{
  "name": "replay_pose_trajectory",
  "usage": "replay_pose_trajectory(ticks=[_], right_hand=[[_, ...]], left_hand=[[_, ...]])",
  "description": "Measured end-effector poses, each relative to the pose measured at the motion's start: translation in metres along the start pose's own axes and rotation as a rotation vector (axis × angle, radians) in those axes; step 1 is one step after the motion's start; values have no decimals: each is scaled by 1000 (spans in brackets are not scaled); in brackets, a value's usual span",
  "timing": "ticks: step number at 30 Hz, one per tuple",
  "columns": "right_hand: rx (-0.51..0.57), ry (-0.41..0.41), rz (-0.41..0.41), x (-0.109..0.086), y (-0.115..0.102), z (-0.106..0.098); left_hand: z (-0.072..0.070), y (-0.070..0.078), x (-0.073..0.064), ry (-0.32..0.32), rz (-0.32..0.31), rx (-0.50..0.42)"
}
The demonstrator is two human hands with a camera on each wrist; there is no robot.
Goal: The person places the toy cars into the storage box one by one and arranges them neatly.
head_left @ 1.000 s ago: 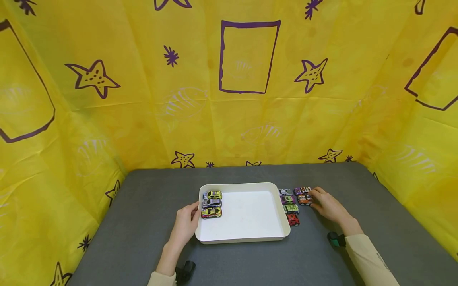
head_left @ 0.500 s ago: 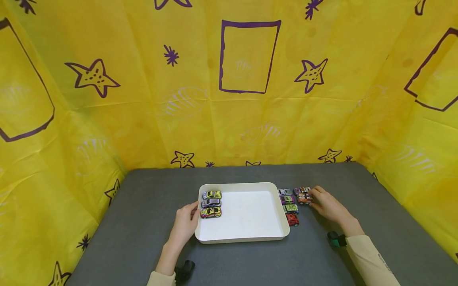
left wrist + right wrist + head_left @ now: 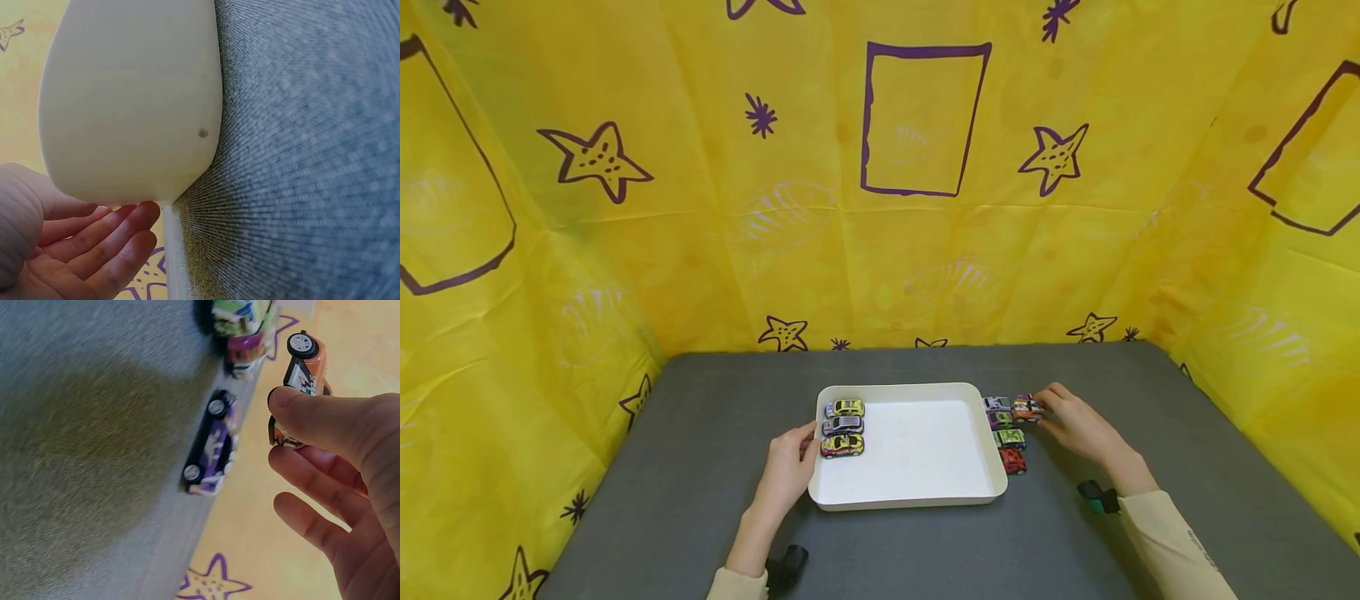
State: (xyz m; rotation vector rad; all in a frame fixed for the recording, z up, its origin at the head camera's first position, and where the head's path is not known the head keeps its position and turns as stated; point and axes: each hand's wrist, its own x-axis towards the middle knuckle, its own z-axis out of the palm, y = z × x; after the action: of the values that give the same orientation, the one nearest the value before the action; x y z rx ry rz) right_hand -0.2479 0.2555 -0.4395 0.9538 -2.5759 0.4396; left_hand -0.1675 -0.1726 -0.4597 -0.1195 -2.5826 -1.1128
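My right hand (image 3: 1081, 427) pinches an orange toy car (image 3: 305, 374) between thumb and fingers. In the right wrist view the car is up off the table, with a purple toy car (image 3: 212, 447) standing beneath it. The head view shows the orange car overlapping the purple one. My left hand (image 3: 792, 462) rests at the left wall of the white tray (image 3: 917, 504), and in the left wrist view its loosely bent fingers (image 3: 128, 253) touch the outer wall. Inside the tray, along its left side, stand a yellow car (image 3: 848, 407), a purple-grey car (image 3: 844, 425) and a yellow-red car (image 3: 842, 446).
Right of the tray, a column of toy cars stands close to its wall: a grey-white car (image 3: 997, 403), a purple-green car (image 3: 1000, 420), a green car (image 3: 1010, 438) and a red car (image 3: 1013, 461). A yellow patterned cloth (image 3: 700, 275) surrounds the dark grey table (image 3: 722, 433).
My right hand has lifted the orange car and moved it slightly left and up in the head view, over the purple car. The left hand and tray have stayed in place.
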Motion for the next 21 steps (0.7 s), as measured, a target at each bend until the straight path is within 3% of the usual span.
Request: replay_pose_trajectory(ticks=[5, 14, 21], right_hand=[[4, -25, -10, 6, -7, -1], [11, 32, -102, 15, -18, -1], [26, 3, -105, 23, -27, 1]], left_hand=[[0, 0, 0, 1, -6, -2], [0, -1, 1, -10, -25, -14], [1, -2, 0, 9, 8, -11]])
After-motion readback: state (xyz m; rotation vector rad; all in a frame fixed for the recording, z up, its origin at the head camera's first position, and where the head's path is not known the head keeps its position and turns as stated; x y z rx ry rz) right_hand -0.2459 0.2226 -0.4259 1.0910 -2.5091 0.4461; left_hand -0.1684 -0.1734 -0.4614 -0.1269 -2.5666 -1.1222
